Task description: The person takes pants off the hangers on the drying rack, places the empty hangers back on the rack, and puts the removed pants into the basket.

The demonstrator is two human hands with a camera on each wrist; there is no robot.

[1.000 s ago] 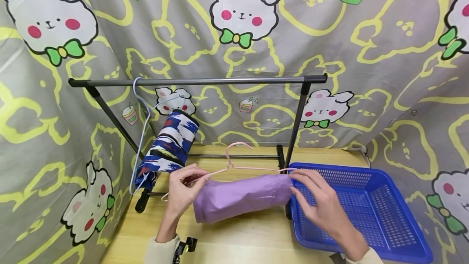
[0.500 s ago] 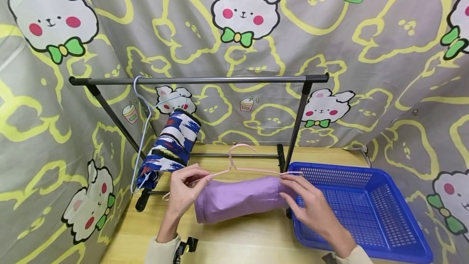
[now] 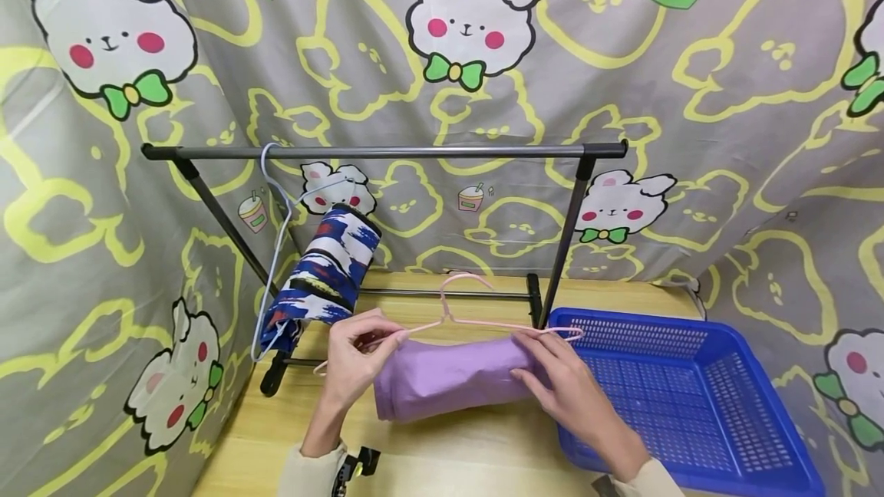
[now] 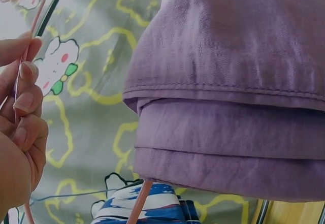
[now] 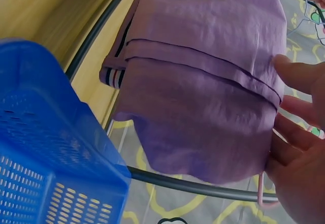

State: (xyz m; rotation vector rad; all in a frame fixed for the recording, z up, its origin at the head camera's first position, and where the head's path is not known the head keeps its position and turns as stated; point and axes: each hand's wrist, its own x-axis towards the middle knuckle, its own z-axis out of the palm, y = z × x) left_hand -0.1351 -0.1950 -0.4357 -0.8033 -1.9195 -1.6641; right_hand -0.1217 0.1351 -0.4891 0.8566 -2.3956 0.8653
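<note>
A folded purple garment (image 3: 456, 380) is draped over the lower bar of a pink clothes hanger (image 3: 476, 321), whose hook points up. Its stitched hems show in layers in the left wrist view. My left hand (image 3: 361, 353) pinches the hanger's left arm between thumb and fingers, just beside the cloth. At the garment's upper right, my right hand (image 3: 562, 382) holds the cloth, thumb in front and fingers behind its edge in the right wrist view. The hanger's right end sticks out beyond those fingers.
A black clothes rack (image 3: 387, 153) stands behind the hands. From its left part hangs a light blue hanger (image 3: 275, 251) bearing a folded patterned garment (image 3: 324, 271). The blue plastic basket (image 3: 742, 374) sits at the right on the wooden table (image 3: 442, 455), with a rabbit-print curtain (image 3: 387, 37) all around.
My right hand has slid left along the garment's top, from its right end inward, uncovering the hanger's right tip. The left hand keeps its grip on the hanger.
</note>
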